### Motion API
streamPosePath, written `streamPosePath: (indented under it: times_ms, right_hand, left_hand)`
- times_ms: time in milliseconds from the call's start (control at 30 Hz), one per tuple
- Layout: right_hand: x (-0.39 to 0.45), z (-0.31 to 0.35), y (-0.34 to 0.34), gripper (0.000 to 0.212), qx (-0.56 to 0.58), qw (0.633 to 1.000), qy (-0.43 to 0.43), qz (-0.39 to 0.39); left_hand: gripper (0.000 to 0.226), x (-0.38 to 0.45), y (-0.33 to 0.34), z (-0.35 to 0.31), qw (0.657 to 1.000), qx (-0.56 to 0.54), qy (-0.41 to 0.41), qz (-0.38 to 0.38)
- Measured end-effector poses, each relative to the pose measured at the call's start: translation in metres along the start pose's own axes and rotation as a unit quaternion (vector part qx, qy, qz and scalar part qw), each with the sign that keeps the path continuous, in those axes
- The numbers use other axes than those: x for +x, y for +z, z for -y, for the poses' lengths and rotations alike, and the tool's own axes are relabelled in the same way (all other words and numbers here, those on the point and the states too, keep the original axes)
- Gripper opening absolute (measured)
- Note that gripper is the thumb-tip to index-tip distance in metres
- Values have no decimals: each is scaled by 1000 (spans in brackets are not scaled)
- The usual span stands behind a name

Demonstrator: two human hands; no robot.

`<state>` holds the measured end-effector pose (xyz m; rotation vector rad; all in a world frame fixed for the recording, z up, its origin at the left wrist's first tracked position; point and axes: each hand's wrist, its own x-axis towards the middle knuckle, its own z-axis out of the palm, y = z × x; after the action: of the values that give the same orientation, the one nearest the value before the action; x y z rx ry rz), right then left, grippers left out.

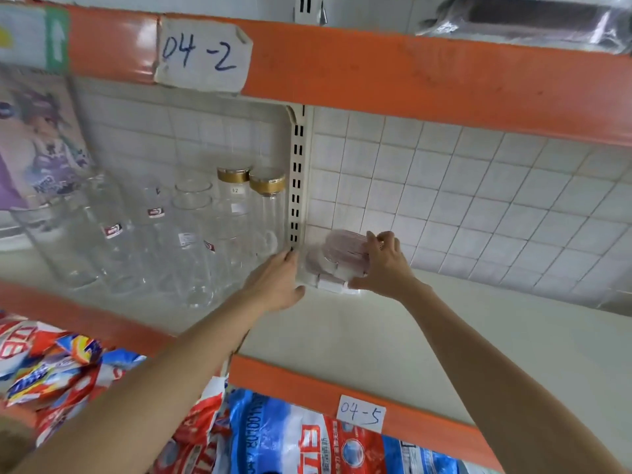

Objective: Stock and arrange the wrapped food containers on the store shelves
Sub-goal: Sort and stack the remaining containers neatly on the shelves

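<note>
A stack of wrapped food containers (337, 260) with pinkish lids stands at the back left corner of the white shelf (393, 333), against the tiled wall. My right hand (383, 265) grips the right side of the stack, fingers curled over its top. My left hand (277, 282) lies flat with straight fingers against the left side of the stack, next to the slotted upright post (297, 186). The lower part of the stack is partly hidden by my hands.
Several clear glass jars (191, 234), two with gold lids, fill the shelf bay left of the post. Orange shelf rails (410, 73) carry labels 04-2 and 04-5. Colourful bags (290, 439) lie on the shelf below. A wrapped item (526, 18) sits on the shelf above.
</note>
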<state>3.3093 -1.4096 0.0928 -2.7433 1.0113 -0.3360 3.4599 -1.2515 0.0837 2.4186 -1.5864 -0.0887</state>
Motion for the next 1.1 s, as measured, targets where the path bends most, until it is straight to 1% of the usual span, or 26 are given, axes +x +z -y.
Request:
streamPosePath:
  times_ms: [100,200,333,400,467,567,633,733,867,900,1000,1100]
  right_hand:
    - [-48,-27,-5,101,16,999,33,-14]
    - [-102,-49,1,93,39,996,73,-41]
    - [-143,-63,15,100,-13,994,95,-56]
    - [-146,-61,18,104,-38,993,100,-53]
    - [-147,-55,18,105,-55,992,109,-31]
    - [-149,-44,18,99,-39,989,140,-16]
    - [-150,-35,15,98,-53,987,148,7]
    - [-156,-28,10,99,-59,985,162,33]
    - [-160,-22,4,99,-47,983,164,63]
    - [-159,-21,4,98,-45,983,164,66]
    - [-155,-21,-7,94,-25,981,179,74]
    - [-161,-20,-24,91,-15,980,191,54]
  left_hand:
    - [84,26,1,-13,1000,-5,18,21]
    - [109,48,7,-26,997,-2,35,67]
    - [118,56,25,-36,992,42,29,116]
    - [117,47,36,-38,993,43,32,101]
    - [112,32,41,-36,995,39,47,79]
    - [105,7,44,-36,995,54,64,59]
    - [105,-8,41,-42,992,89,72,58]
    - [105,-26,38,-49,993,96,42,51]
    - [106,-41,35,-43,999,20,-11,48]
    - [105,-42,34,-41,998,22,-15,50]
    - [100,-47,27,-42,996,80,10,40]
    - [99,-67,14,-50,995,90,31,29]
